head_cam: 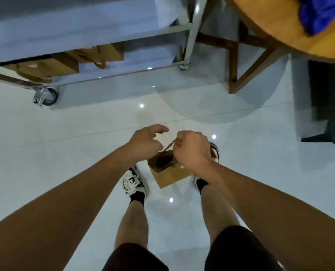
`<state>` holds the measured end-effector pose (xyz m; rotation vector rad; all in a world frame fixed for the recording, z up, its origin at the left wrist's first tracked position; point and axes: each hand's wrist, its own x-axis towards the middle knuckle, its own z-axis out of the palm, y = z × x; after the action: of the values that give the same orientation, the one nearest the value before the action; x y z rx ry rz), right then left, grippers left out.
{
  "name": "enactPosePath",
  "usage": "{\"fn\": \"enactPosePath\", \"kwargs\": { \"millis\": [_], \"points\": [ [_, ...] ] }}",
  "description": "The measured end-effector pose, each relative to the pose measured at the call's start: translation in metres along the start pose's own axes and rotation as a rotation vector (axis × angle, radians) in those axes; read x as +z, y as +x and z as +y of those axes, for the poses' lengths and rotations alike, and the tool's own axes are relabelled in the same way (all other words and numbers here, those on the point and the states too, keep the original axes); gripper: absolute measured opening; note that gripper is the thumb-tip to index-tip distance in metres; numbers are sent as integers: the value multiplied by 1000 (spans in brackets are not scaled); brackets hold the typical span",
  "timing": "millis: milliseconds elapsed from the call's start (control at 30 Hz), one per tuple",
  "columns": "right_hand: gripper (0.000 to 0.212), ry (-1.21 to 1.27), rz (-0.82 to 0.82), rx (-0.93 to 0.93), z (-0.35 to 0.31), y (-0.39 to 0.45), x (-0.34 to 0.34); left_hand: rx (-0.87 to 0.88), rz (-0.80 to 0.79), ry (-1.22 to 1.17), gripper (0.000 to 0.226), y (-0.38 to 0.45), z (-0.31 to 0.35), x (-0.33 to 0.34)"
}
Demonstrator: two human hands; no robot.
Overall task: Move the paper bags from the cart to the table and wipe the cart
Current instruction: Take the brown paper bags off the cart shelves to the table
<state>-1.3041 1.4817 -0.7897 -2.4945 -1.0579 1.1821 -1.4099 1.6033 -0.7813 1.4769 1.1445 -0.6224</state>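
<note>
Head view: right hand pinches the paper bag by its handle, left hand loose, holding nothing. Best carry it level to the table, right of the cart.

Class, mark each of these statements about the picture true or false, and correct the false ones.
1. The right hand holds a paper bag by its handle. True.
2. The left hand grips the same handle. False: its fingers are loose and hold nothing.
3. Paper bags lie on the cart's lower shelf. True.
4. A red cloth lies on the round table. False: the cloth is blue.
</note>
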Motion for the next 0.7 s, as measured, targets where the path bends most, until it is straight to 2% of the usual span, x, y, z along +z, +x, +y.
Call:
{"fn": "enactPosePath", "kwargs": {
  "millis": [67, 167, 233, 267, 400, 600, 700],
  "points": [
    [39, 44, 4, 53, -4, -27, -25, 83, -86, 134, 58, -32, 26, 9],
    [16, 85, 82, 106, -10, -69, -71, 276, -190, 380, 41, -74, 73, 10],
    [13, 76, 176, 147, -18, -95, -106, 362, -227, 524, 48, -99, 107, 3],
    [14, 77, 229, 160, -24, -108, -125, 426, -232, 599, 49, -111, 125, -1],
    [16, 136, 414, 206, -55, -170, -202, 676, -182, 947, 28, -174, 207, -16],
    [13, 208, 718, 301, -72, -284, -290, 951, -131, 904, 30, -299, 318, 0],
    [50, 148, 842, 392, -56, -347, -310, 1099, -159, 926, 27, -356, 348, 36]
  ]
}}
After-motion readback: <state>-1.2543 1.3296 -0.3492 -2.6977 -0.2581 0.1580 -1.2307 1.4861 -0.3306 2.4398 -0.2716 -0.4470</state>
